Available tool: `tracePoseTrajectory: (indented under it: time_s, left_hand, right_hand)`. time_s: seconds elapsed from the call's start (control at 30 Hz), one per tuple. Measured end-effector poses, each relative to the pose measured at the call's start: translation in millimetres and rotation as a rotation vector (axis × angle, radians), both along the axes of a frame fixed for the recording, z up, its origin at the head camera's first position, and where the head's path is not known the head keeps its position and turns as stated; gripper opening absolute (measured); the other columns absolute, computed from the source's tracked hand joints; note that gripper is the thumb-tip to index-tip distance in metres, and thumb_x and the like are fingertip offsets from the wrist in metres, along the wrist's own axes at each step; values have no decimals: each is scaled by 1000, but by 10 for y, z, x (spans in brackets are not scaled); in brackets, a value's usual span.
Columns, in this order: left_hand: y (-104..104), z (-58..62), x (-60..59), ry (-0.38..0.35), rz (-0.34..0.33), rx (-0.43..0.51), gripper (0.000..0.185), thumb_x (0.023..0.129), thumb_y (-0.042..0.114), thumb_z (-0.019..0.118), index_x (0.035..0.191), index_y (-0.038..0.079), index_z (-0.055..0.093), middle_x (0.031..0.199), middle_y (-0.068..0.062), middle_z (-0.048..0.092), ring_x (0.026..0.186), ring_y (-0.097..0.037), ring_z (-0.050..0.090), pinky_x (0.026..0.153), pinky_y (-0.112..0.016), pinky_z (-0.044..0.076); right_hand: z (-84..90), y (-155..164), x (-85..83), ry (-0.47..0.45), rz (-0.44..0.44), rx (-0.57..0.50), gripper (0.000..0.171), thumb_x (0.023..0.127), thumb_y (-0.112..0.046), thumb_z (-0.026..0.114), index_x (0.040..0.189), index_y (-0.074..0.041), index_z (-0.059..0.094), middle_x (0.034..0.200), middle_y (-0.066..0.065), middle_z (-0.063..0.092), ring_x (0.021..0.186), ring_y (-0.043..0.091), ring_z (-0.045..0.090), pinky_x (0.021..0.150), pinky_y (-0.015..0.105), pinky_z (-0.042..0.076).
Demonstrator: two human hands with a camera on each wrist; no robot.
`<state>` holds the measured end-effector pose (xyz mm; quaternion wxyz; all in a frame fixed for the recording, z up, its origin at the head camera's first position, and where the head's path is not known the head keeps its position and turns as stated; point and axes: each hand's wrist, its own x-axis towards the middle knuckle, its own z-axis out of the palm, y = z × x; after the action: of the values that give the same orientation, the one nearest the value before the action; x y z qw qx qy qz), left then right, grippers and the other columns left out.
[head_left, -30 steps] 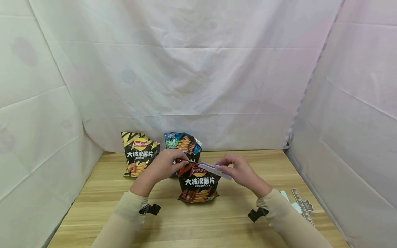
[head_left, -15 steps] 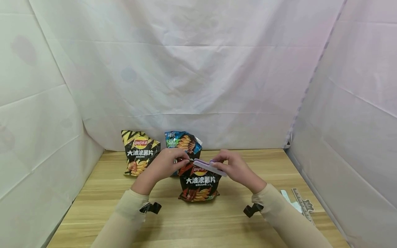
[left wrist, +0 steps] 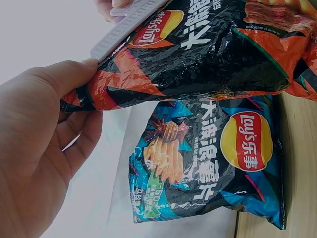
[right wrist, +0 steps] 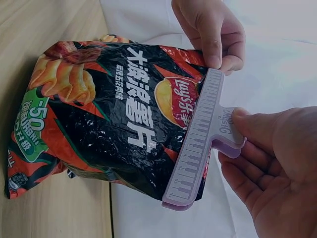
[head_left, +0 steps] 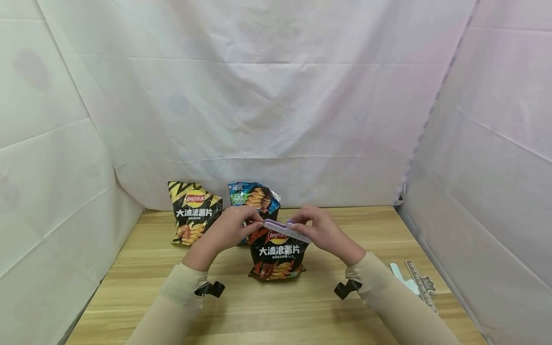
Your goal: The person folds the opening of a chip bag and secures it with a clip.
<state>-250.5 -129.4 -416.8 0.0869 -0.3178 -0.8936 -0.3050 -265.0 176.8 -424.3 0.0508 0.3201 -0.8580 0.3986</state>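
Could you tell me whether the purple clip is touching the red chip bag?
Touching. The right wrist view shows the purple clip lying along the top edge of the red chip bag, overlapping it, with no gap visible.

Your held chip bag (head_left: 276, 254) stands centre on the surface (head_left: 267, 311). Two other bags (head_left: 196, 211) sit at 11 o'clock behind it. A ruler (head_left: 420, 285) lies at 3 o'clock.

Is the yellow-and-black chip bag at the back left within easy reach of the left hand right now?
Probably not freely: the left hand pinches the red bag top corner, though the yellow bag stands unobstructed just beside it.
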Motion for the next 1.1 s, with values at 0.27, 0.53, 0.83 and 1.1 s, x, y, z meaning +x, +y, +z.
tracePoseTrajectory:
  time_s: [0.27,0.53,0.83,1.1]
  left_hand:
    - [-3,10,5,-33,-5,16,5,109,22,74,108,17,76,100,12,74,77,-3,62,69,-30,56]
    - [-7,10,-1,-43,-13,28,7,109,23,75,108,17,77,98,12,73,74,-6,62,67,-32,55]
    - [-24,-93,-7,-106,-6,115,5,108,23,77,111,25,75,102,14,73,87,-4,68,75,-33,59]
    - [-125,-334,48,-381,53,324,38,104,42,80,134,21,70,119,1,72,104,-20,70,82,-43,61]
  right_hand:
    - [-16,-17,-25,-4,5,-13,9,100,-11,84,106,-19,85,99,-9,70,89,10,69,79,39,60]
    - [-15,-13,-29,-21,26,-15,12,101,-12,84,112,-16,84,103,-7,71,92,11,69,81,40,60]
    - [-83,21,-50,-53,53,-58,14,103,-13,83,116,-17,83,107,-6,71,94,15,67,83,36,58]
    - [-91,27,-52,-66,70,-81,14,103,-12,82,117,-16,83,108,-5,72,96,16,67,85,39,59]
